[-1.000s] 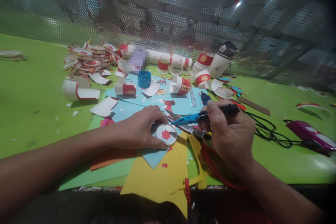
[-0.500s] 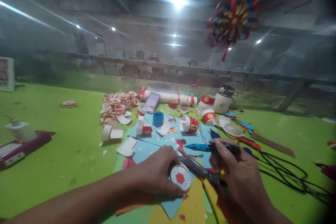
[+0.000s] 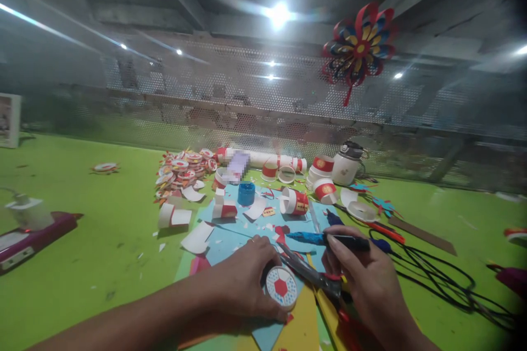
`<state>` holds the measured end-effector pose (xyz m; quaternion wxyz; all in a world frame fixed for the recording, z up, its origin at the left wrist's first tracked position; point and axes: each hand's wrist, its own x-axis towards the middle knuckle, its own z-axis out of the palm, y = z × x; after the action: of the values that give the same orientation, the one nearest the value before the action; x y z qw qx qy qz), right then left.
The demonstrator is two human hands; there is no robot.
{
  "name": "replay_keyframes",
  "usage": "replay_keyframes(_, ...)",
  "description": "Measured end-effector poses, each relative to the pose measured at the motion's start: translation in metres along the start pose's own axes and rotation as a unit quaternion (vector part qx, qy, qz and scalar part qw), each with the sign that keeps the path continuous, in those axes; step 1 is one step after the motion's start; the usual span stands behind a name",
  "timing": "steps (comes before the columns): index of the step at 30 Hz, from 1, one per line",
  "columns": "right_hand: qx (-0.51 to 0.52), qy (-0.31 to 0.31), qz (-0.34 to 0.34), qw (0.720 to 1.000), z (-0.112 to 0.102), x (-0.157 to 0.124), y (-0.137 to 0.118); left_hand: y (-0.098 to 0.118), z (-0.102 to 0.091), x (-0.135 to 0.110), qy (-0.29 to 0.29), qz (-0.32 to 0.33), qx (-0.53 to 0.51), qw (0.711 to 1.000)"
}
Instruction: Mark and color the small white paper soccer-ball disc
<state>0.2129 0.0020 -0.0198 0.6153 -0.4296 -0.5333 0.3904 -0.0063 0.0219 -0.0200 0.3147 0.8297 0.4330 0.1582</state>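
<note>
My left hand [image 3: 251, 279] is closed around a round white paper piece [image 3: 281, 287], seemingly a cup bottom. Its face carries a red hexagon with blue dots around it. Between the thumb and fingers of my right hand [image 3: 362, 274] is a marker [image 3: 337, 240] with a black body and a blue front part. The marker's blue end points left, above the table and apart from the round piece. Under and between my hands lie scissors [image 3: 310, 273] with dark blades, their handles partly hidden by my right hand. Coloured paper sheets [image 3: 304, 318] are beneath.
Cut paper cups [image 3: 295, 201] and white scraps lie ahead, around a blue lid or pot [image 3: 246, 194]. Decorated discs [image 3: 181, 170] are heaped at back left. A white bottle [image 3: 346, 164] stands at back right, black cables [image 3: 436, 274] lie right, a power strip [image 3: 37, 238] left.
The view has tilted up slightly, so the table scene sits a little lower. Both hands keep their holds; the marker has shifted slightly left.
</note>
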Motion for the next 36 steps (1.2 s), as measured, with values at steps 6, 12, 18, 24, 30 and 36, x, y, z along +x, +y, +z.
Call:
replay_keyframes(6, -0.004, -0.002, 0.013, 1.000, 0.000, -0.001, -0.002, -0.003, -0.003, -0.002, -0.008, 0.044, -0.009, 0.999)
replay_keyframes(12, 0.022, -0.001, 0.000, 1.000, 0.000, 0.001, 0.001, -0.002, -0.005, -0.003, -0.017, 0.058, 0.003, 0.998)
replay_keyframes(18, 0.030, 0.031, -0.012, 0.999, -0.002, 0.005, -0.003, -0.008, -0.001, 0.000, -0.005, 0.070, 0.011, 0.997)
replay_keyframes(24, -0.078, -0.040, -0.066, 0.994, 0.021, 0.043, -0.041, -0.013, 0.000, 0.003, -0.001, 0.102, 0.023, 0.995)
replay_keyframes(30, -0.176, -0.072, -0.080, 0.978, 0.081, 0.112, -0.050, -0.011, -0.003, 0.004, -0.006, 0.110, 0.016, 0.994)
replay_keyframes(36, -0.284, -0.093, -0.006, 0.954, 0.126, 0.156, -0.016, -0.011, -0.005, 0.006, -0.013, 0.111, 0.029, 0.993)
